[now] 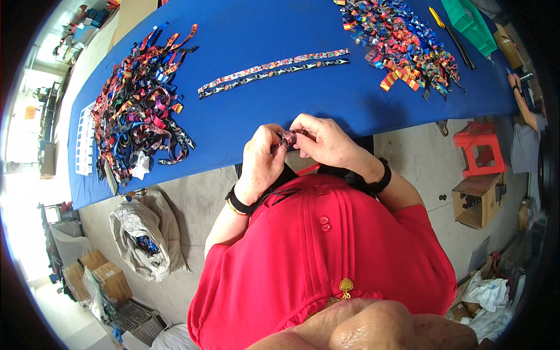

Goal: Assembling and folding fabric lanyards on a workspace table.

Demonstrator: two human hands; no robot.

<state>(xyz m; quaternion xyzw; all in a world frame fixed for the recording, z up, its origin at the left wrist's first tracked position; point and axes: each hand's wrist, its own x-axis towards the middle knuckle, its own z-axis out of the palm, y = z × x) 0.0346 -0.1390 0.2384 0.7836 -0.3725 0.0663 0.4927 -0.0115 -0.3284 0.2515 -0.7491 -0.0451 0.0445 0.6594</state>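
My left hand (262,156) and my right hand (328,143) meet at the near edge of the blue-covered table (245,128). Between them they pinch a bunched, dark pink-purple patterned fabric strap (287,139); most of it is hidden by my fingers. Farther in on the table, a multicoloured patterned strap (262,68) and a black patterned strap (274,75) lie flat, side by side. A tangled heap of long straps (140,108) covers the left part. At the far right sits a pile of short, folded strap pieces (402,44).
Beside the right-hand pile are a yellow-ended cutter (436,17) and a green bin (468,26). A red stool (479,146) and cardboard box (477,201) stand on the right floor. An open sack (137,233) slumps at left. Another person's arm (525,105) shows at right.
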